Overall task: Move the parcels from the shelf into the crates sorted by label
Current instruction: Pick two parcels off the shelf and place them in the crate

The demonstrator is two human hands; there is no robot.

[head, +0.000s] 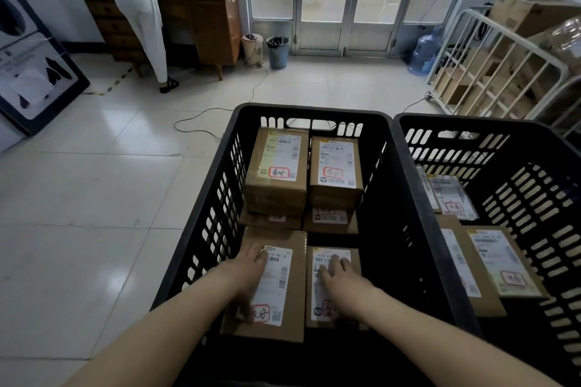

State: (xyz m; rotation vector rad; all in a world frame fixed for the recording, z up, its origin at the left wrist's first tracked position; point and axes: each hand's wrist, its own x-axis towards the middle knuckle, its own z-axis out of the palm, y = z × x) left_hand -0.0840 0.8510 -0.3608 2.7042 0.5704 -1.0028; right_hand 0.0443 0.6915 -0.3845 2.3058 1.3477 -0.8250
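Two black slotted crates stand side by side on the floor. The left crate (314, 110) holds several brown parcels with white labels and red-boxed marks. Two stacked pairs sit at its far end (276, 195). My left hand (250, 276) rests on top of the near-left parcel (297, 292), fingers across the label's left side. My right hand (338, 273) lies flat with spread fingers on the lower near-right parcel (355, 256). The right crate (471, 124) holds several labelled parcels (500, 261) lying flat. The shelf is out of view.
A person in white trousers (141, 19) stands at a wooden desk (213, 22) at the back left. Two bins (278, 52) and a water bottle (424, 53) stand by the glass doors. A white metal rack of cartons (490, 75) is right. A cable (201, 113) crosses the tiles.
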